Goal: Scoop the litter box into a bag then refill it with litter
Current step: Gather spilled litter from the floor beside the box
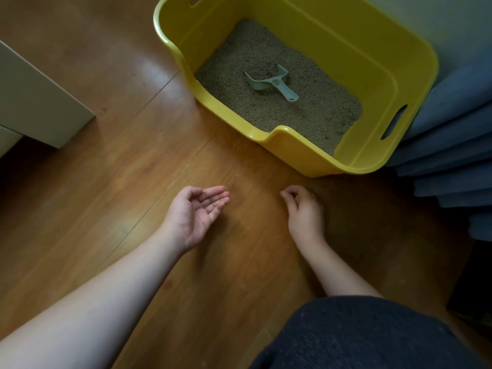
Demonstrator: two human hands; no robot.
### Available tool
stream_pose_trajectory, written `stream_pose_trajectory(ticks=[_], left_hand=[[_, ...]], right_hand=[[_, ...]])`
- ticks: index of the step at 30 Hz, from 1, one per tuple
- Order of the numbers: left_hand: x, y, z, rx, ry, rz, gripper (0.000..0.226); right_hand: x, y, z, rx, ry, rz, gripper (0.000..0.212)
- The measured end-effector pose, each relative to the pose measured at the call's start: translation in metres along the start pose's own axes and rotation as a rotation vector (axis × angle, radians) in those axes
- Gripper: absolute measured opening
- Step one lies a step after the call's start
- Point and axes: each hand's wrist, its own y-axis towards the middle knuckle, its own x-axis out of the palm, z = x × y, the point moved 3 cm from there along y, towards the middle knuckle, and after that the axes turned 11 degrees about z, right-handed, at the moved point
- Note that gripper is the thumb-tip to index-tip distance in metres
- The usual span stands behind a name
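A yellow litter box [300,147] stands on the wooden floor at the upper right, holding grey litter [266,46]. A pale green scoop [269,81] lies in the litter, partly filled, with its handle pointing to the near right. My left hand [197,211] is held palm up and cupped in front of the box, with a few small grains on its fingers. My right hand [303,209] is palm down on the floor just in front of the box, its thumb and fingertips pinched together. Whatever sits between them is too small to see. No bag is in view.
A white cabinet [34,102] stands at the left. Folded blue fabric [447,161] is stacked against the box's right side. My knee in dark cloth [359,334] fills the lower right, and a black object [474,283] sits at the right edge.
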Motion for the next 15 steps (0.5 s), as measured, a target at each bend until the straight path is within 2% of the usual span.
stream_pose_trajectory(ticks=[4,8,10,12,15], left_hand=[[0.013,-0.007,-0.004,-0.015,-0.029,-0.016,0.043],[0.031,-0.015,-0.003,-0.014,-0.089,-0.071,0.052],[0.036,-0.019,-0.003,0.000,-0.105,-0.076,0.052],[0.040,-0.022,-0.005,0.009,-0.104,-0.076,0.043],[0.044,-0.022,-0.007,0.001,-0.076,-0.130,0.050]], right_hand=[[-0.001,-0.018,-0.057,-0.224,0.123,-0.041,0.011],[0.000,-0.024,-0.100,-0.455,0.196,-0.071,0.009],[0.002,-0.025,-0.107,-0.491,0.186,-0.113,0.009],[0.003,-0.026,-0.108,-0.504,0.161,-0.138,0.010],[0.004,-0.027,-0.106,-0.531,0.143,-0.149,0.009]])
